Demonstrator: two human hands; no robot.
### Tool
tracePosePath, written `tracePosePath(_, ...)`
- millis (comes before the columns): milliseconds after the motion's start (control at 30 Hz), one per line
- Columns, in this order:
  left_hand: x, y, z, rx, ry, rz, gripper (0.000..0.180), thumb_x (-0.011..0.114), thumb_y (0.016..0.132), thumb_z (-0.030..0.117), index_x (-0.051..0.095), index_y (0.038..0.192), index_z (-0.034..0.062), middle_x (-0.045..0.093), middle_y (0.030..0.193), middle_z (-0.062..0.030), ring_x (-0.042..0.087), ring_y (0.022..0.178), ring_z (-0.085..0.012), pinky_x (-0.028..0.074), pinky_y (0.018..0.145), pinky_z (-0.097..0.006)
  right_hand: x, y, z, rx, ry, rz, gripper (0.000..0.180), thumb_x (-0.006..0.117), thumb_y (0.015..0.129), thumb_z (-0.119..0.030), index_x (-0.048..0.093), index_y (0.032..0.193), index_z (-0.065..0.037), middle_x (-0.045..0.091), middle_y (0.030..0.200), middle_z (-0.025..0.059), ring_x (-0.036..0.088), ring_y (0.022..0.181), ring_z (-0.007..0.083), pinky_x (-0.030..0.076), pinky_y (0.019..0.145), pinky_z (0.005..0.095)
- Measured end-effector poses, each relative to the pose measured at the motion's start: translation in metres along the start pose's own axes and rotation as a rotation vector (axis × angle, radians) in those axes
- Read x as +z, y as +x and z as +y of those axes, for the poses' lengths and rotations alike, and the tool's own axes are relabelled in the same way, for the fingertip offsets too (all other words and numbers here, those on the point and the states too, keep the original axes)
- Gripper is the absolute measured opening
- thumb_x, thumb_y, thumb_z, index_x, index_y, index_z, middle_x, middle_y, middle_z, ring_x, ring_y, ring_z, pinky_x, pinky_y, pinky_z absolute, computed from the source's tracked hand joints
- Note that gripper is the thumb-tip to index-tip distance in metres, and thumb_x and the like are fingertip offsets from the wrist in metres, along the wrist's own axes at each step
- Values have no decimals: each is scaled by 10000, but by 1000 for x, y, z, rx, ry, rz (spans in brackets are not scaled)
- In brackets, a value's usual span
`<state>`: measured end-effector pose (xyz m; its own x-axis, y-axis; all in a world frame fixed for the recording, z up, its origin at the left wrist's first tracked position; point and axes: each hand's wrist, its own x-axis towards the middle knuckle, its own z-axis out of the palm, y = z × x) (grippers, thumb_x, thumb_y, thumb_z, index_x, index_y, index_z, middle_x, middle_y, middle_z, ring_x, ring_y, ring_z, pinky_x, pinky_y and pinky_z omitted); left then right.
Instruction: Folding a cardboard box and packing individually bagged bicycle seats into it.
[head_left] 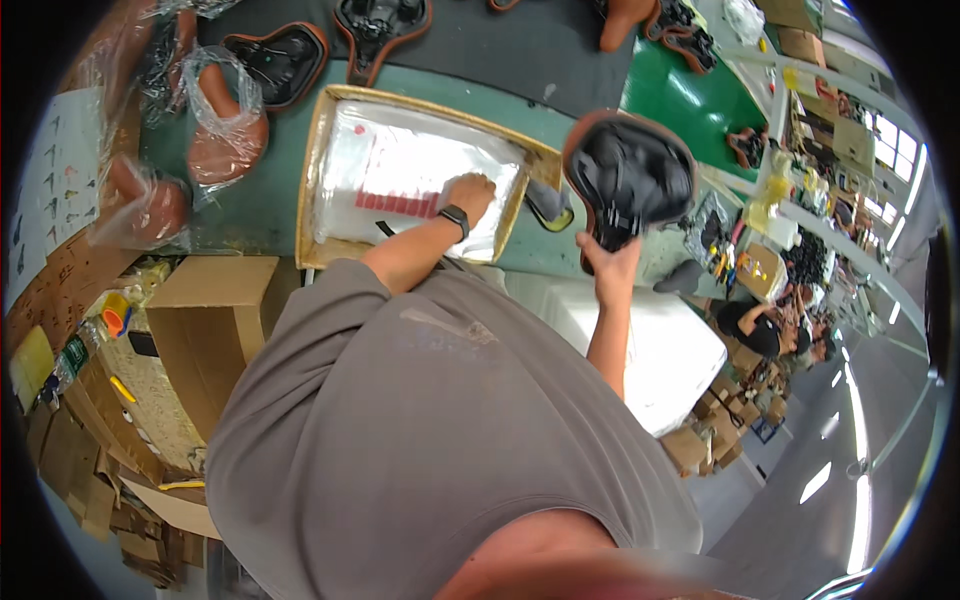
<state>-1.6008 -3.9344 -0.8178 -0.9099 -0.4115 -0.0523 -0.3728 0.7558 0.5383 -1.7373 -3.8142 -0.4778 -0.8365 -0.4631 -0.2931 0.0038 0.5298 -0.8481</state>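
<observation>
My right hand (608, 258) is raised over the bench edge and grips the narrow nose of a bicycle saddle (630, 172). The saddle is turned so its black underside with a brown rim faces me. My left hand (470, 194), a black band on its wrist, rests with curled fingers on a stack of clear plastic bags (400, 170) with a red printed strip. It pinches the top bag near the stack's right end. The bags lie in a shallow cardboard tray (312, 150) on the green bench.
Brown saddles wrapped in plastic (225, 125) lie left of the tray, with bare saddles (282, 60) on a dark mat behind it. A dark and yellow tool (548, 205) lies beside the tray. Cardboard boxes (205, 320) stand at the left and a white block (650, 350) at the right. Seated co-workers (760, 325) are further right.
</observation>
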Motion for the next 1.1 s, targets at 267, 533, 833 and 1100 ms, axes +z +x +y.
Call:
tracePosePath(267,-1,-14,47,-100,55,62,229,752,996,306,805,1002,83,713,1106,-119,667,1120,-330,500,980,-517,-48,-171,86,599,769,80,590,878,973,-226,593,1419,36,744,1027,127,719,725,224,608,662,354)
tracePosePath(533,-7,-18,53,-415,-477,64,301,596,1122,254,797,1147,31,804,1115,-242,779,998,-414,598,861,-518,-70,-172,93,273,2243,-1292,1207,859,992,-431,32,1804,-92,697,975,167,705,592,232,566,480,296)
tracePosePath(833,-163,-127,68,-677,-995,292,295,771,1075,267,838,1157,-8,820,1009,-59,740,878,-159,562,756,-315,-87,-122,131,133,728,-448,502,877,928,-152,635,1331,26,775,1066,192,788,817,278,656,757,397)
tracePosePath(1100,-249,-190,143,-332,-151,122,256,644,978,38,794,1185,38,798,1047,-216,760,993,-437,610,842,-440,42,-89,46,393,670,-1095,468,814,1000,-79,589,1395,30,768,1187,161,816,1037,327,697,891,447)
